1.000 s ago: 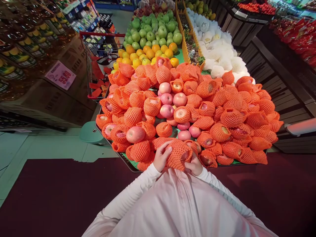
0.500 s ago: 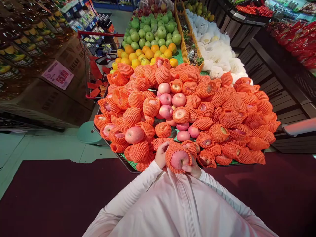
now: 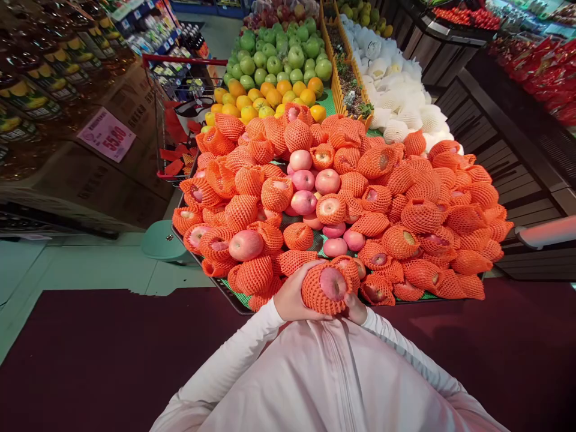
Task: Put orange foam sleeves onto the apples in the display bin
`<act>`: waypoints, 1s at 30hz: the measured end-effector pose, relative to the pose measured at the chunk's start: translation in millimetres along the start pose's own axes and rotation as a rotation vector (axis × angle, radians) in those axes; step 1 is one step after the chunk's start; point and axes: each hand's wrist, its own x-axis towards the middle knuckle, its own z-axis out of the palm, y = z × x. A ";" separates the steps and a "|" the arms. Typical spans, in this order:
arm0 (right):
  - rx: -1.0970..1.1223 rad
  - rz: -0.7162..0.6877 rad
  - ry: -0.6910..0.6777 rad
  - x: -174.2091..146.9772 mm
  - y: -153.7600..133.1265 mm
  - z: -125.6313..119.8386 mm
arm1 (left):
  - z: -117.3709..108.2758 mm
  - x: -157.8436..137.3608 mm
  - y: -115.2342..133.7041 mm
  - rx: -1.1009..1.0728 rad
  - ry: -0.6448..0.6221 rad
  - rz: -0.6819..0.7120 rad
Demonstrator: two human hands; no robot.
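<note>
An apple [image 3: 333, 283] in an orange foam net [image 3: 317, 294] is held close to my chest, its bare pink top showing through the net's opening. My left hand [image 3: 292, 295] wraps round its left side and underside. At its lower right, my right hand [image 3: 355, 309] is closed against the net, with most of its fingers hidden behind the fruit. Just beyond my hands lies a heap of apples, most in orange foam nets [image 3: 297, 237], with several bare pink ones [image 3: 303, 203] in the middle.
Oranges [image 3: 265, 99] and green apples [image 3: 270, 63] lie behind the heap; white-wrapped fruit [image 3: 405, 111] is at back right, past a yellow fence [image 3: 355, 72]. A shopping cart [image 3: 157, 120], a teal stool [image 3: 164, 240] and stacked cartons [image 3: 126, 174] stand left. A rail [image 3: 549, 231] juts in from the right.
My left hand has shifted from the net's upper left edge to wrap its left side and underside. The apple has turned so its bare part faces further up. My right hand has slid slightly lower.
</note>
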 end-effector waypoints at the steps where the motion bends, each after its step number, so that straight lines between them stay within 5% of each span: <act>1: 0.008 0.020 -0.037 0.0 1.4 -0.7 | 0.9 -0.8 -2.8 0.045 0.031 -0.001; 7: -0.066 0.010 -0.255 15.0 -24.7 -6.9 | -19.2 -8.0 -16.0 0.064 0.315 0.022; 11: -0.778 -0.114 0.051 48.1 -58.6 -15.1 | -39.4 -12.5 -17.8 0.037 0.491 0.050; 14: -1.376 0.070 0.329 74.0 -70.4 -15.3 | -46.9 -17.3 -18.0 0.082 0.540 0.038; 16: -1.557 0.210 0.368 86.8 -68.9 -12.3 | -47.4 -21.5 -18.2 0.107 0.530 0.028; 24: -1.629 0.213 0.409 103.4 -45.8 -7.6 | -35.5 -29.0 -21.7 0.179 0.469 0.005; 30: -1.376 0.109 0.317 103.4 -63.6 -36.5 | -30.3 -11.0 -33.8 0.362 0.483 0.025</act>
